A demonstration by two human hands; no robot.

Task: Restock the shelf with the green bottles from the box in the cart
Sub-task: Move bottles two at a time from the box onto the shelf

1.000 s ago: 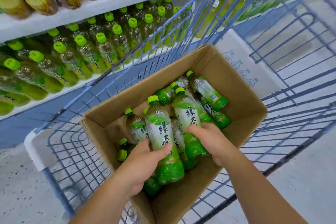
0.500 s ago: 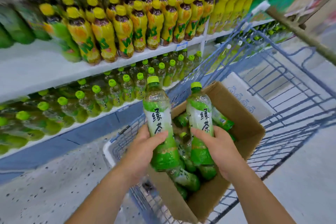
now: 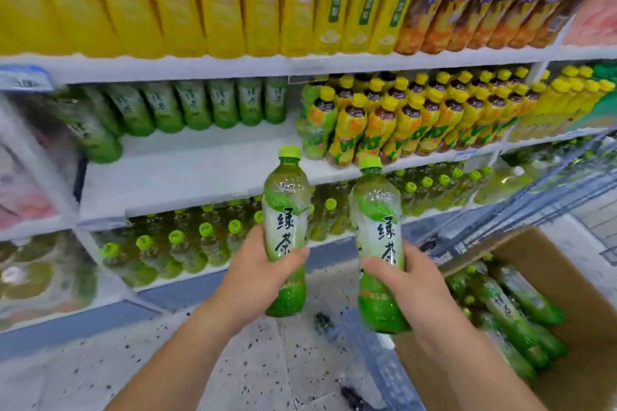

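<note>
Shelf gap: the middle shelf [image 3: 187,173] is bare along its near edge, and a green row [image 3: 197,107] stands far back on it. A bottle set too close to the lip could tip to the floor.
Left hand: the left hand [image 3: 257,280] wraps fingers and thumb round the lower half of the left bottle [image 3: 283,203], held upright in the air near the shelf.
Left risk: the low grip leaves the bottle's top free to swing, so it could knock the green row over.
Right hand: the right hand [image 3: 410,290] curls round the right bottle [image 3: 375,203], upright, beside the left bottle but apart from it.
Right risk: yellow-capped bottles [image 3: 400,123] stand beyond it. Drifting right would misplace the bottle or topple them.
Box: the box [image 3: 591,317], near right, holds loose bottles [image 3: 500,304] lying down.
</note>
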